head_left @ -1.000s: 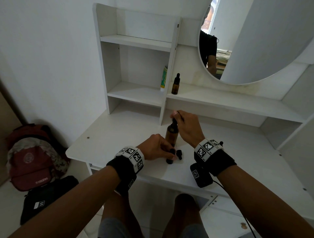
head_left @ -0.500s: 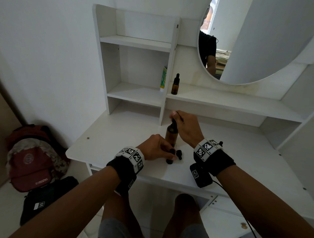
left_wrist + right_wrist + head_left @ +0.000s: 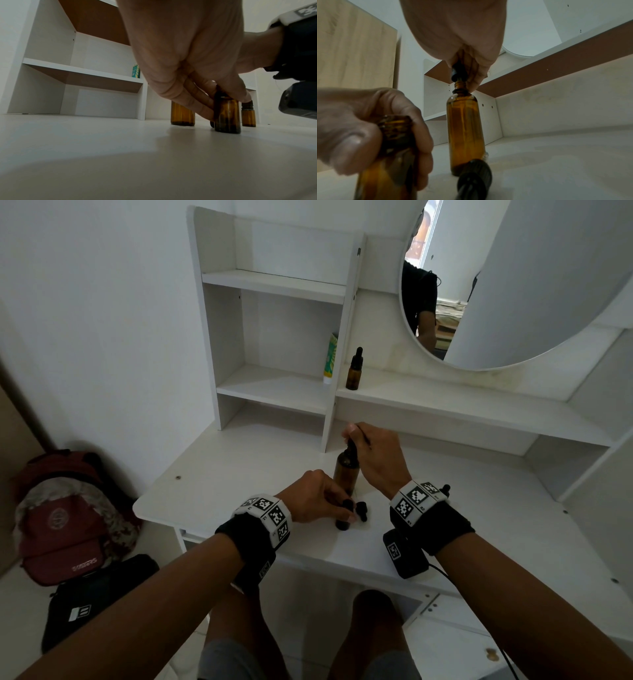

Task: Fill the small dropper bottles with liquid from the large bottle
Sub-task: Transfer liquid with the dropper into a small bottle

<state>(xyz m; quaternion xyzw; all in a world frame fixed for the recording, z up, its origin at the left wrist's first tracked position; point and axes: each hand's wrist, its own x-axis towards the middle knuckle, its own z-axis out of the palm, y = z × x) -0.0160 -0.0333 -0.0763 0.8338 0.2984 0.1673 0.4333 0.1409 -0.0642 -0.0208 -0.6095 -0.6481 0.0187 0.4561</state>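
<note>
Standing upright on the white desk (image 3: 219, 474), the large amber bottle (image 3: 464, 129) had the right hand (image 3: 378, 460) pinching the black dropper cap (image 3: 458, 72) at its neck. Just in front of it, the left hand (image 3: 315, 496) gripped an uncapped small amber bottle (image 3: 227, 115).

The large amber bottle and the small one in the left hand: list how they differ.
The large bottle is taller; the small bottle is shorter. The right hand holds a black dropper at the large bottle's neck; the small bottle's mouth is open, steadied by the left hand. Both are amber, upright.
</note>
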